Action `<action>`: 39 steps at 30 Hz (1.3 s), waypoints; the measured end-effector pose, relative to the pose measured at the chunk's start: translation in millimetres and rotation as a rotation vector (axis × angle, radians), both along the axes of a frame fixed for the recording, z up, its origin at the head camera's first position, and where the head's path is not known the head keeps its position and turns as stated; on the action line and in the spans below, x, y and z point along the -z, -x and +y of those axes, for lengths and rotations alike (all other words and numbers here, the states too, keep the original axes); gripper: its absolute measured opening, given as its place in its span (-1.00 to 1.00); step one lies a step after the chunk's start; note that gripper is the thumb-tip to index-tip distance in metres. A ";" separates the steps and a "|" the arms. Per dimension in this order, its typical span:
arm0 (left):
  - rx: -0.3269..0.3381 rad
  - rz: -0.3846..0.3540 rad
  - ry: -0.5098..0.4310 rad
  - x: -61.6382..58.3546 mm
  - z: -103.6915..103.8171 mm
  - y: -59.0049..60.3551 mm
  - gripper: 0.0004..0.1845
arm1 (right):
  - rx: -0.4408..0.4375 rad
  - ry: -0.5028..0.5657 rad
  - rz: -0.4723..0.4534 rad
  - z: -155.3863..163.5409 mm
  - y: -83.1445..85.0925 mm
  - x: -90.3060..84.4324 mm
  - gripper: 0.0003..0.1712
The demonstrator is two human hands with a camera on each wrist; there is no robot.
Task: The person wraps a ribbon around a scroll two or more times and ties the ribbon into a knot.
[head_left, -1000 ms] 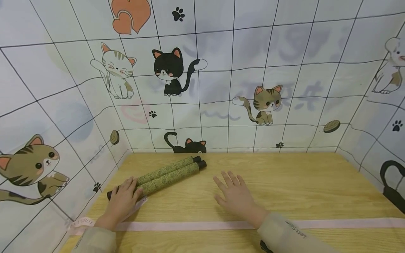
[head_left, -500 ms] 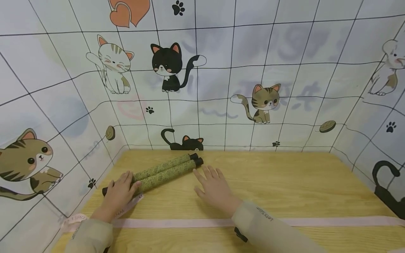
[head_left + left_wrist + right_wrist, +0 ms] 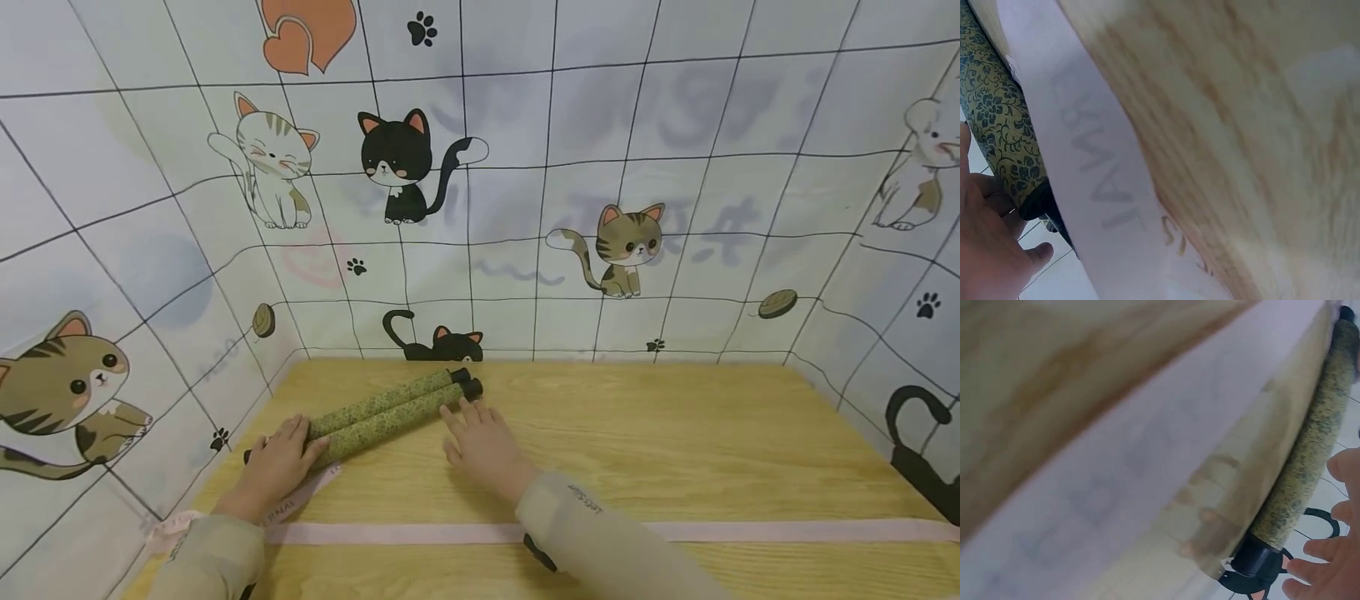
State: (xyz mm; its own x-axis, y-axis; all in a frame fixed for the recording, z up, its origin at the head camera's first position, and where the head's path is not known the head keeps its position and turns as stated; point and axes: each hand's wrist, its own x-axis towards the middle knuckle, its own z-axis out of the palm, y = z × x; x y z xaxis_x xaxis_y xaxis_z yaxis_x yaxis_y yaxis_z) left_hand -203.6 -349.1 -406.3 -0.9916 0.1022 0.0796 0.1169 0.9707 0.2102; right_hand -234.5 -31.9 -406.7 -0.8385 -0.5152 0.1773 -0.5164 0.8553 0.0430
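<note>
Left hand [image 3: 273,463] on scroll's [image 3: 390,408] near end | right hand [image 3: 480,442] beside far end

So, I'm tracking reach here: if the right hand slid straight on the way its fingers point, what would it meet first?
Probably the black end cap of the nearer green patterned roll; the right hand fingertips are almost there.

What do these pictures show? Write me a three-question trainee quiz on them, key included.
1. True or false: the two patterned rolls stand upright on the wooden table.
2. The left hand rests on: A) the rolls' left end; B) the other hand; C) a cat picture.
3. Fill in: the end caps near the right hand are coloured ____.

Key: 1 false, they lie side by side; 2 A; 3 black.
</note>
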 end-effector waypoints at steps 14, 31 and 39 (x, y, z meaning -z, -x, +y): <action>-0.013 -0.017 0.019 3.1 -0.4 11.8 -0.21 | -0.012 -0.017 0.018 -22.7 15.5 7.8 -0.38; -0.003 -0.046 -0.063 4.1 -0.9 17.9 -0.25 | -0.039 -0.027 -0.085 -43.2 22.1 5.6 -0.39; -0.001 -0.056 -0.058 1.4 -0.5 20.5 -0.24 | -0.052 -0.001 -0.044 -49.4 21.0 10.7 -0.37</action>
State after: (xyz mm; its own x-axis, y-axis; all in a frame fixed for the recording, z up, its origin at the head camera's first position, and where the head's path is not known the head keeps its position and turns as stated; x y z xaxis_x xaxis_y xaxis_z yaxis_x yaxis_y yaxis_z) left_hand -224.1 -349.6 -407.7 -0.9947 0.0985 0.0293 0.1028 0.9567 0.2722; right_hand -255.5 -81.3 -417.4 -0.8173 -0.5588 0.1404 -0.5619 0.8269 0.0200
